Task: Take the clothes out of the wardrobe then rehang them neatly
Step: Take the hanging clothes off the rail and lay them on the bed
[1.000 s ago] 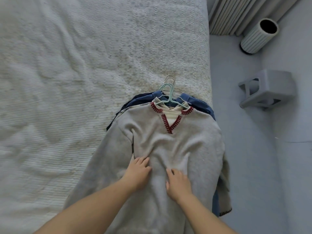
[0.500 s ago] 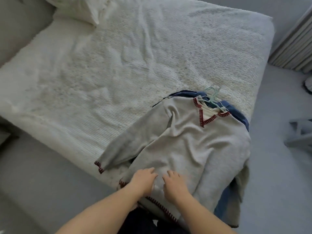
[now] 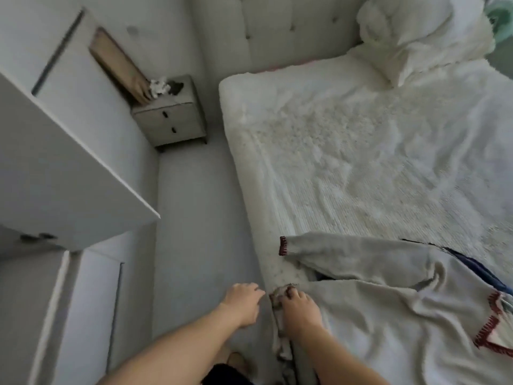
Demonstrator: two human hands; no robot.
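A pale grey knitted sweater with dark red stitched trim lies spread flat on the near right part of a bed covered with a white textured bedspread. One sleeve reaches left to the bed's edge, its red cuff lying on the bedspread. A dark blue garment shows from under the sweater at the right.

The right hand rests on the sweater's hem at the near edge of the bed, its fingers curled round the bunched hem fabric. The left hand hangs just beside it over the grey floor, fingers loosely bent, holding nothing and not touching the sweater.

A white pillow sits at the far end of the bed. A small grey two-drawer nightstand stands far left, and a white wardrobe door stands open at the left.
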